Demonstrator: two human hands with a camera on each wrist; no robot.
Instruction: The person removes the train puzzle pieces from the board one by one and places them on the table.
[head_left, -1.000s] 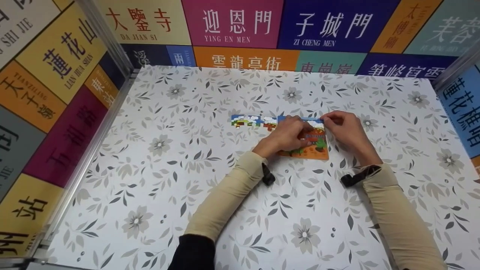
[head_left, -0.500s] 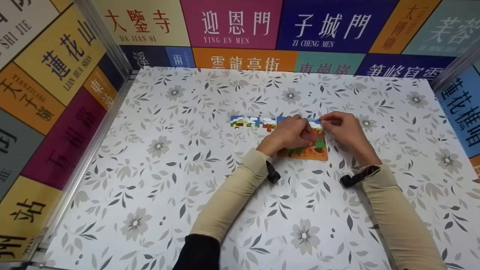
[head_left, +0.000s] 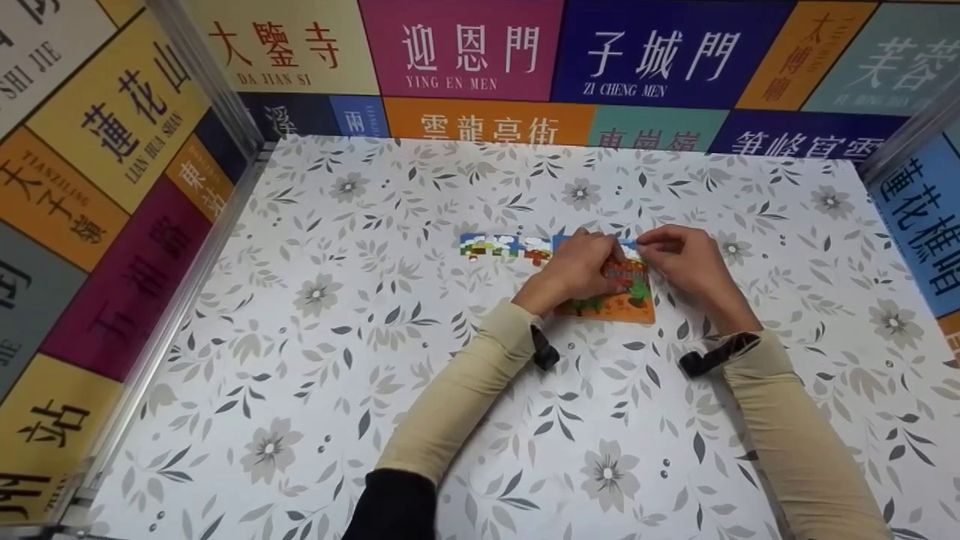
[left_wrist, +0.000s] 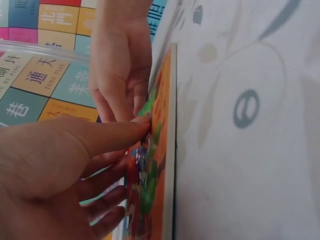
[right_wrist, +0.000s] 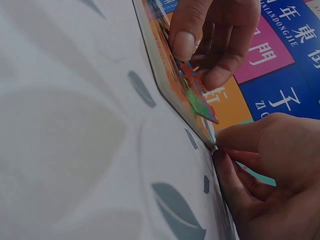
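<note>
The puzzle board (head_left: 619, 309) lies flat on the bench (head_left: 375, 420), right of centre and slightly above mid-height in the head view. A loose puzzle piece (right_wrist: 202, 107), red and green, sits tilted over it.

Principal risk: seating fault. Pressure on the puzzle piece while tilted could bend its tab or lift neighbouring pieces. Second risk: board shift. Uneven push from the two hands could slide or turn the board. That could also disturb the strip of pieces (head_left: 487, 244) to its left; I cannot tell whether strip and board touch.

Left hand (head_left: 579, 262): fingers curved, with a narrow gap to the thumb; they appear to grasp the loose piece. The thumb tip is down at the board's printed face. Firmness of grip cannot be judged.

Right hand (head_left: 684, 259): thumb and index fingertip practically meet, pinching the board at its upper right corner. The remaining fingers are bent and, as far as visible, free of any object.
</note>
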